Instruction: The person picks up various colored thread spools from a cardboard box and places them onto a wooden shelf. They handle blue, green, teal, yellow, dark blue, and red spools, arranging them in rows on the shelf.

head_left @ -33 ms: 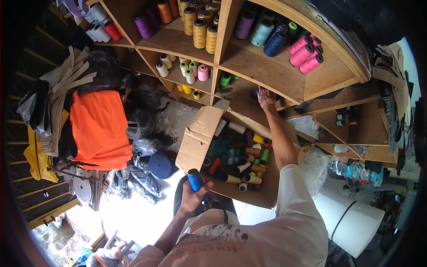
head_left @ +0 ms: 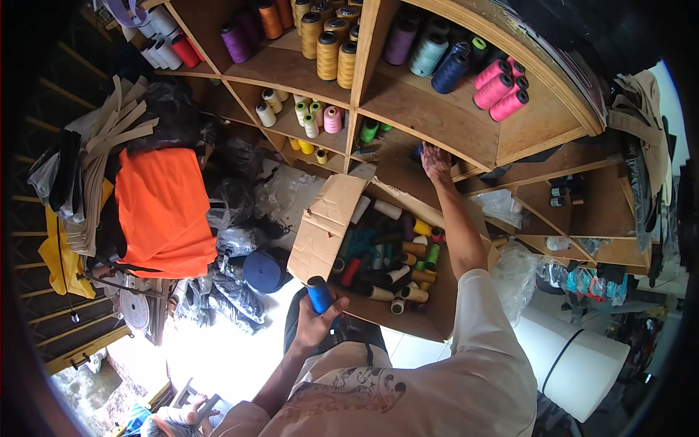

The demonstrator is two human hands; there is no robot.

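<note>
My left hand (head_left: 318, 324) is wrapped round a blue thread spool (head_left: 320, 297), held upright near my waist beside the box's raised flap. My right hand (head_left: 437, 162) reaches into a lower compartment of the wooden shelf (head_left: 408, 116). Its fingertips are mostly hidden, and a dark blue thing (head_left: 417, 151) shows just to their left; whether I grip it does not show. Below my right forearm stands an open cardboard box (head_left: 429, 320) holding many loose thread spools in white, red, green, yellow, brown and dark colours.
Pink cones (head_left: 499, 89), yellow cones (head_left: 328, 58) and small pale spools (head_left: 310, 120) stand in other compartments. At left hangs orange fabric (head_left: 164, 211), above a dark blue roll (head_left: 266, 272). Clear plastic (head_left: 517, 273) and a large white roll (head_left: 582, 364) lie at right.
</note>
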